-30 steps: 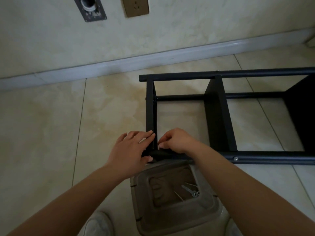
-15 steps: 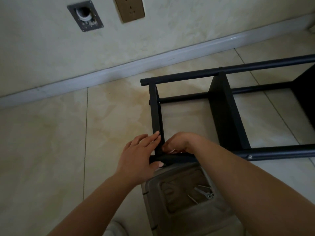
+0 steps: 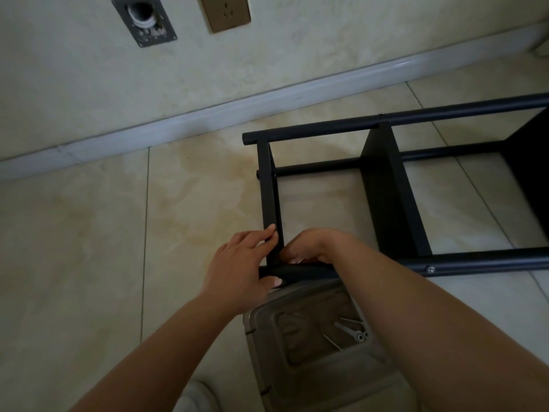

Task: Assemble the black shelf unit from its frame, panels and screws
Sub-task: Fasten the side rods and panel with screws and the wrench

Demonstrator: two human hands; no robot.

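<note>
The black metal shelf frame (image 3: 386, 197) is lying on its side on the beige floor tiles (image 3: 89, 233), its long axis running from frame centre off the right edge, open end pointing left. My left hand (image 3: 240, 269) is gripping its near-left corner, fingers on the short end bar (image 3: 269, 197), thumb on the near rail (image 3: 475, 263). My right hand (image 3: 309, 248) is curling its fingers there; what it is pinching I cannot tell. Loose silver screws (image 3: 350, 331) are lying in a grey plastic stool (image 3: 312, 367) at lower centre.

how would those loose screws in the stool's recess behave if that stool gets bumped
The screws are slim and round-shafted, so they would probably roll, though the recess in the stool should likely contain them. They look small and smooth, so probably fiddly to pinch.
</note>
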